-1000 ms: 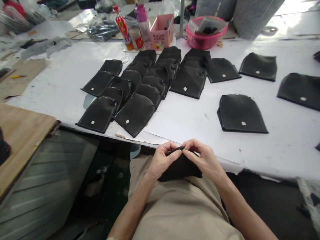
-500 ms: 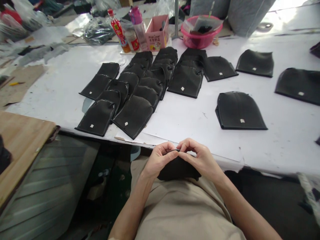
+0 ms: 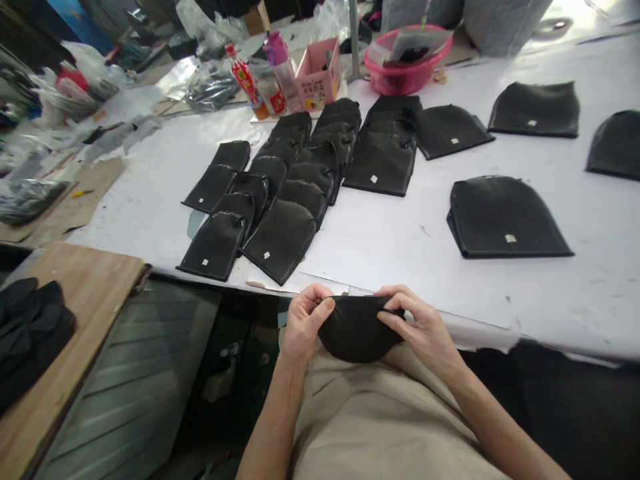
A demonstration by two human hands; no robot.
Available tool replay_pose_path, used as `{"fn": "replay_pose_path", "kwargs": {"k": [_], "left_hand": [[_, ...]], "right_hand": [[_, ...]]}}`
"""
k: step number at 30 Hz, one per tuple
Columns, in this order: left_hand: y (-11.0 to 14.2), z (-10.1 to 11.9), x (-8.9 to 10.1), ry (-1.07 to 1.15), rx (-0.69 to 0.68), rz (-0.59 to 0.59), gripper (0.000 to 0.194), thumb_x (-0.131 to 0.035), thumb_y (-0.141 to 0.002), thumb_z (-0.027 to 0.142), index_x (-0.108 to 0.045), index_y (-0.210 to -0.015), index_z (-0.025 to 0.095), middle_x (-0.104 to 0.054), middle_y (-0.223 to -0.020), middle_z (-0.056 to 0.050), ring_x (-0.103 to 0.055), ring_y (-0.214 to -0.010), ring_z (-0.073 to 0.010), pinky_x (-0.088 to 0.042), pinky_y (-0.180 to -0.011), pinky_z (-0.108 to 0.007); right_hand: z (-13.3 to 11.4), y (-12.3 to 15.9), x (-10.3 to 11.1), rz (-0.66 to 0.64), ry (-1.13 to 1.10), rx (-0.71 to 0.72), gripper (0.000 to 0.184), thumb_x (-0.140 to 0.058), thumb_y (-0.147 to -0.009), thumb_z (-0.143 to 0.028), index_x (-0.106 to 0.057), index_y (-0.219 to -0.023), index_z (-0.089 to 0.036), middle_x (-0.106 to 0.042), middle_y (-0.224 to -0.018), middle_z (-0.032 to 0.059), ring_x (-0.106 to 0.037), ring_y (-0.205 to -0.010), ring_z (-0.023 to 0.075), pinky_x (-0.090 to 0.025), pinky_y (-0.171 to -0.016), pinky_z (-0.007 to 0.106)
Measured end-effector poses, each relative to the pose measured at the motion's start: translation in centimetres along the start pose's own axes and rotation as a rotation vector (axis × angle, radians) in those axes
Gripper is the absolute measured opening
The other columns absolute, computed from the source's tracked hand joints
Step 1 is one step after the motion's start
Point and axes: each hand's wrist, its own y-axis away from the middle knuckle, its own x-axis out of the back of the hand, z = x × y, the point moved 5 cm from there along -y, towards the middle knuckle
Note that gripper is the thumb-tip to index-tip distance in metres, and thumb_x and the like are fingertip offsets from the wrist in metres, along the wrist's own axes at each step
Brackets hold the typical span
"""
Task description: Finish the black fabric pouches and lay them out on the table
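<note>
A black fabric piece [image 3: 357, 330], straight along its top edge and rounded below, is stretched between my two hands over my lap. My left hand [image 3: 306, 320] pinches its upper left corner between thumb and fingers. At the upper right corner my right hand [image 3: 417, 323] grips the same edge, thumb in front and fingers behind. Just beyond, on the white-covered table [image 3: 380, 247], lie several similar black pieces with small pale labels, the nearest being one black piece [image 3: 507, 217] to the right and an overlapping group [image 3: 285, 230] to the left.
A pink basin [image 3: 405, 73], a pink box [image 3: 317, 77], a red-labelled bottle [image 3: 246, 83] and a purple-capped bottle [image 3: 283, 70] stand at the back beside a metal pole [image 3: 354, 40]. A wooden board [image 3: 100, 273] with dark cloth [image 3: 33, 333] is at left.
My hands have moved apart along the black fabric piece's top edge, from nearly touching at its middle to its two corners. The view has swung somewhat left.
</note>
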Motion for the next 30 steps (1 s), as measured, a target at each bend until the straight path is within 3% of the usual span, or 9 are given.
{"fn": "replay_pose_path", "kwargs": {"k": [5, 12, 22, 30], "left_hand": [[0.0, -0.1, 0.2, -0.005, -0.040, 0.023, 0.023, -0.072, -0.081, 0.033, -0.058, -0.073, 0.016, -0.054, -0.069, 0.001, -0.046, -0.060, -0.0093, -0.036, -0.057, -0.021], [-0.1, -0.3, 0.1, -0.010, -0.077, 0.005, 0.020, -0.070, -0.082, 0.028, -0.058, -0.074, 0.015, -0.055, -0.072, 0.000, -0.048, -0.064, -0.0099, -0.037, -0.060, -0.021], [-0.1, -0.6, 0.7, -0.122, -0.085, 0.047, 0.021, -0.073, -0.080, 0.032, -0.059, -0.075, 0.016, -0.057, -0.074, 0.000, -0.050, -0.065, -0.0105, -0.039, -0.060, -0.021], [0.1, -0.9, 1.7, -0.171, -0.112, 0.115, 0.022, -0.069, -0.083, 0.034, -0.058, -0.075, 0.016, -0.053, -0.070, 0.001, -0.045, -0.061, -0.0093, -0.037, -0.057, -0.020]], "right_hand": [[0.5, -0.1, 0.0, -0.042, -0.137, -0.069, 0.023, -0.062, -0.089, -0.029, -0.054, -0.070, -0.020, -0.061, -0.108, 0.0059, -0.057, -0.102, 0.0211, -0.039, -0.088, 0.030], [1.2, -0.5, 0.1, -0.054, -0.160, -0.095, 0.026, -0.063, -0.089, -0.032, -0.053, -0.068, -0.020, -0.062, -0.108, 0.0051, -0.056, -0.099, 0.0204, -0.038, -0.086, 0.030], [2.2, -1.1, 0.2, 0.033, -0.114, -0.119, 0.025, -0.064, -0.086, -0.032, -0.050, -0.069, -0.020, -0.065, -0.104, 0.0055, -0.057, -0.098, 0.0213, -0.038, -0.085, 0.032], [2.7, -1.1, 0.1, 0.117, -0.104, -0.085, 0.012, -0.063, -0.085, -0.029, -0.055, -0.080, -0.021, -0.064, -0.102, 0.0065, -0.059, -0.100, 0.0217, -0.042, -0.087, 0.034]]}}
